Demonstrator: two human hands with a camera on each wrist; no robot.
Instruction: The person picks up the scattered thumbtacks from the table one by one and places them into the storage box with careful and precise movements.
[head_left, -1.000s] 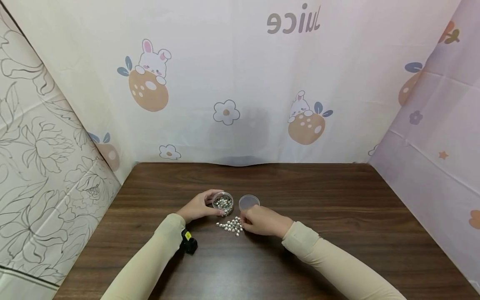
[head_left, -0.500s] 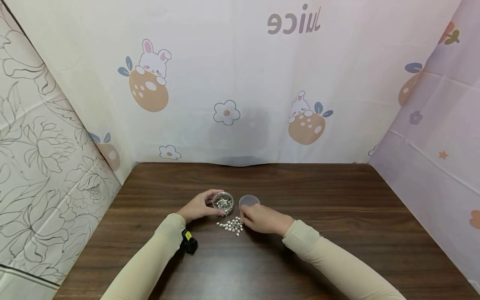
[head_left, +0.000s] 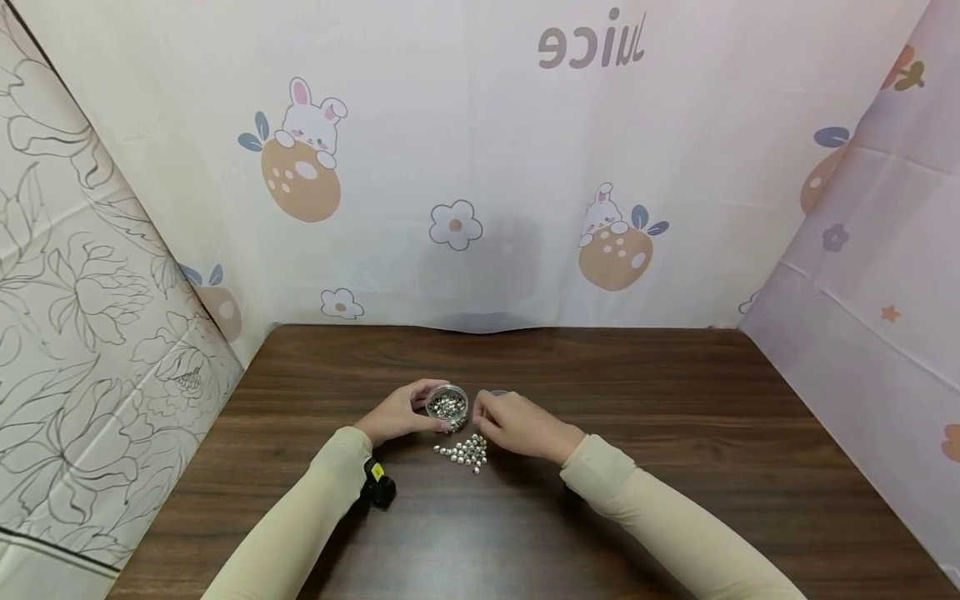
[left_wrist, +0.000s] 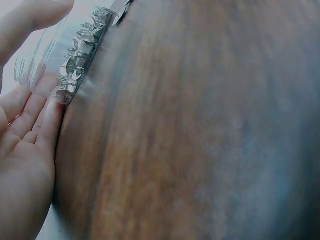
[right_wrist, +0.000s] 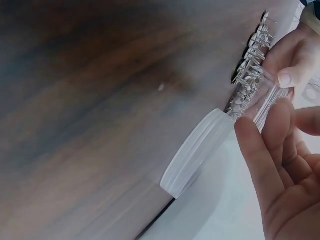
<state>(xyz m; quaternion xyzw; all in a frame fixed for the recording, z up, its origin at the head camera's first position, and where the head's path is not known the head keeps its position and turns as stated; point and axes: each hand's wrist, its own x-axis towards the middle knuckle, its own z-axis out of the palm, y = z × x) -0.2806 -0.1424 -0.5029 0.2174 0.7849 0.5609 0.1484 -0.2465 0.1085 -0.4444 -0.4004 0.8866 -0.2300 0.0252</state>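
A clear round jar [head_left: 447,406] of silver thumbtacks [left_wrist: 80,50] stands on the table. My left hand [head_left: 401,412] grips it, thumb at the near side and fingers behind. Just right of the jar is my right hand [head_left: 517,425], its fingers bent and close to the jar's rim. In the right wrist view its thumb and fingertips come together; whether a thumbtack is between them I cannot tell. Loose thumbtacks [head_left: 468,452] lie in a small pile in front of the jar. A translucent round lid [right_wrist: 197,152] lies beside the jar, mostly covered by the right hand in the head view.
The dark wood table [head_left: 637,375] ends at a printed curtain [head_left: 510,167] at the back, with more patterned cloth at both sides. A small black device [head_left: 380,487] with a yellow mark sits at the left wrist.
My right hand has moved up and away from the pile's right edge toward the jar's rim, and now covers most of the lid. The left hand and jar have stayed put.
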